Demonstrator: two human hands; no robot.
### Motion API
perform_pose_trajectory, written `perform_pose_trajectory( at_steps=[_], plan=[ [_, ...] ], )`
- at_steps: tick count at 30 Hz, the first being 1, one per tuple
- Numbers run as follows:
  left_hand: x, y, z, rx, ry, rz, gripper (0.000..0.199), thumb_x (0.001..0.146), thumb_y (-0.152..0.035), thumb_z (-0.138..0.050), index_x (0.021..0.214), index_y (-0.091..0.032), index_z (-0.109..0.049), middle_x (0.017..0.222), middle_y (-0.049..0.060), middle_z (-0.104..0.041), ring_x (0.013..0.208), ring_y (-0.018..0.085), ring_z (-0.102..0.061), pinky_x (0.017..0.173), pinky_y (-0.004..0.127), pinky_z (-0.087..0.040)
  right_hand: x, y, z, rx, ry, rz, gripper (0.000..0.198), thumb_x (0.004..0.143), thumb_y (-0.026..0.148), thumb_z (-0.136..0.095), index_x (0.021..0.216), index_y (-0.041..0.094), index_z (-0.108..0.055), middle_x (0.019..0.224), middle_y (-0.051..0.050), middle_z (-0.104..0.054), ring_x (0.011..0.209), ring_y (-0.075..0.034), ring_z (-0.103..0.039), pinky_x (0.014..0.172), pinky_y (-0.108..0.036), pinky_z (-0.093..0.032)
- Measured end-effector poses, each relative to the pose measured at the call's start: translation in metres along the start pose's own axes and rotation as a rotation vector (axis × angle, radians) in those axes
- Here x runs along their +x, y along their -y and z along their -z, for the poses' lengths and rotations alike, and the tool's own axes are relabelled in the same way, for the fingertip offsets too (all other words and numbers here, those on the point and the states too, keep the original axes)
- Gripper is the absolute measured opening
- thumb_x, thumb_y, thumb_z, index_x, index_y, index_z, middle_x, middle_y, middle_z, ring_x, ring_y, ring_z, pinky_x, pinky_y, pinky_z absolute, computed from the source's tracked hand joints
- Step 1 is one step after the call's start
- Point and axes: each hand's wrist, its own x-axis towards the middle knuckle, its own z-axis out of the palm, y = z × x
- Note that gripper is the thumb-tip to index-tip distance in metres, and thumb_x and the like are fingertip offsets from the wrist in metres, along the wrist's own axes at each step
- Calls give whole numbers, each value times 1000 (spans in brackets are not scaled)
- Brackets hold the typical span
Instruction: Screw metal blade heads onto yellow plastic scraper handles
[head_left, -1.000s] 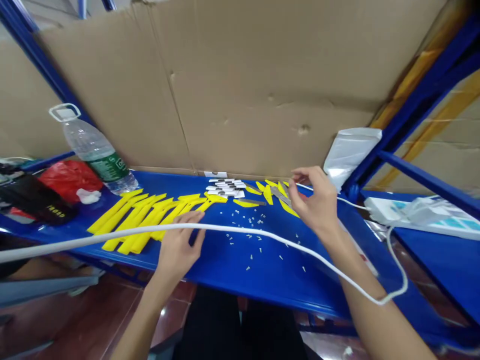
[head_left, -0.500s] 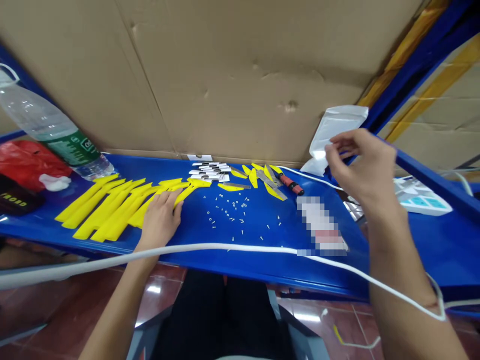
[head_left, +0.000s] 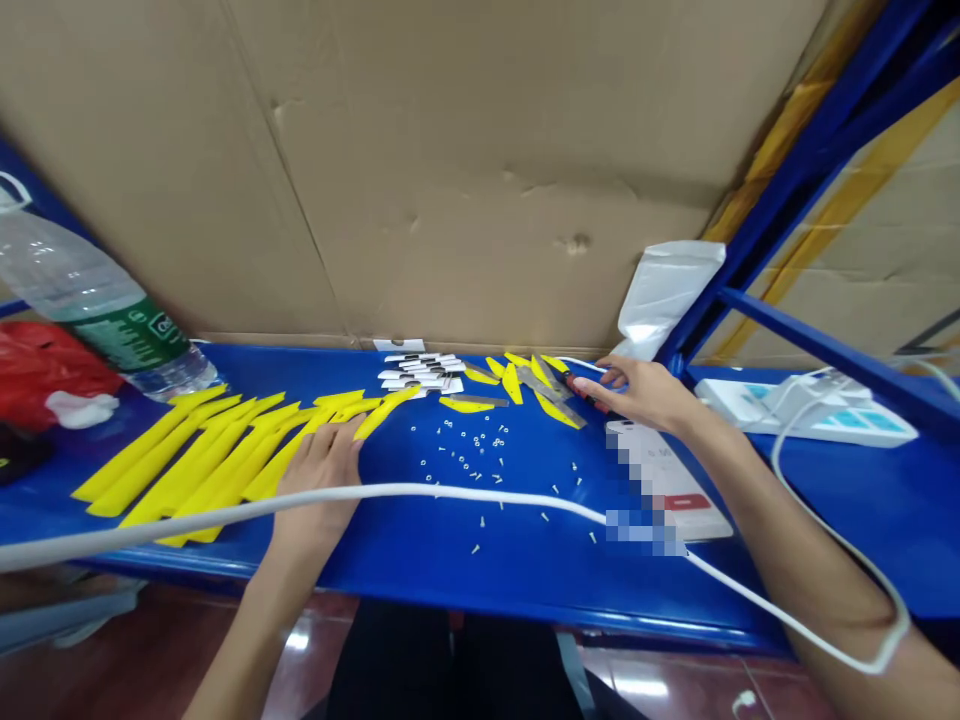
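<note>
My left hand rests on the right end of a row of yellow plastic handle-shaped pieces. Its fingers curl round the rightmost yellow piece, whose tip sticks out past them. At the right, my right hand has come down over a red-and-black screwdriver. Its thumb lies against the screwdriver, with the fingers apart on the far side. Small screws and nuts are scattered between the hands. Behind them lie grey blades with yellow parts and a stack of white pieces with dark marks.
A white cable crosses in front of the blue shelf. A phone lies by my right forearm, near a white power strip. A large bottle and a red bag are at the left; cardboard stands behind.
My right hand has moved down and left, from in front of the clear plastic packet to the screwdriver. My left hand stays on the yellow pieces. The view has shifted slightly.
</note>
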Motion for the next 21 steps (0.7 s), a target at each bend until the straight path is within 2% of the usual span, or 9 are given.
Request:
perform_pose_trajectory(
  at_steps=[4,8,10,11,14,16,19,21],
  plan=[
    [-1,-1,1,-45,-29,42,42,115,-32,-40,141,-18,-70,122,19,-76,116,39,-73,100,55,-60,-4,0,-10,-39,24,-16,81,96,85,-57,133,14,-71,115,-18,-84,103,-38,-81,84,-46,-61],
    [0,-8,4,-152,-125,60,44,116,-35,-38,147,-18,-65,135,22,-72,128,39,-69,108,58,-56,-6,0,-14,-86,21,-17,80,98,86,-53,137,17,-69,119,-17,-84,105,-40,-80,83,-47,-59],
    [1,-15,10,-231,-183,113,42,116,-41,-41,142,-19,-66,136,20,-72,130,38,-69,111,56,-55,-7,3,-15,-119,2,-15,78,101,85,-50,137,17,-68,120,-18,-83,107,-42,-80,82,-48,-59],
    [2,-19,15,-270,-192,161,39,115,-46,-47,135,-21,-69,131,18,-74,125,37,-70,108,54,-56,-8,4,-17,-138,-6,-8,77,102,84,-50,135,17,-68,119,-19,-83,107,-43,-80,82,-48,-59],
    [10,-31,38,-498,-70,330,35,108,-55,-63,116,-23,-74,92,7,-72,90,29,-74,83,41,-61,-10,10,-22,-189,-21,35,74,103,81,-52,133,15,-68,114,-24,-82,107,-45,-79,84,-49,-59],
    [20,-40,53,-818,51,375,38,108,-57,-64,120,-22,-73,81,3,-66,72,22,-69,63,32,-57,-11,14,-26,-206,-34,55,73,106,77,-49,136,13,-67,118,-26,-80,111,-46,-78,87,-51,-59],
    [43,-54,64,-1336,226,408,44,98,-45,-81,133,-22,-66,102,6,-74,78,19,-73,50,25,-56,-11,18,-30,-211,-32,86,71,108,74,-46,136,12,-68,125,-28,-76,115,-47,-76,91,-53,-58],
    [62,-62,59,-1537,299,463,42,94,-37,-87,126,-20,-66,107,7,-75,73,15,-70,42,19,-49,-11,18,-30,-202,-16,109,71,109,75,-45,136,14,-69,123,-25,-77,113,-44,-76,92,-51,-58]
  ],
)
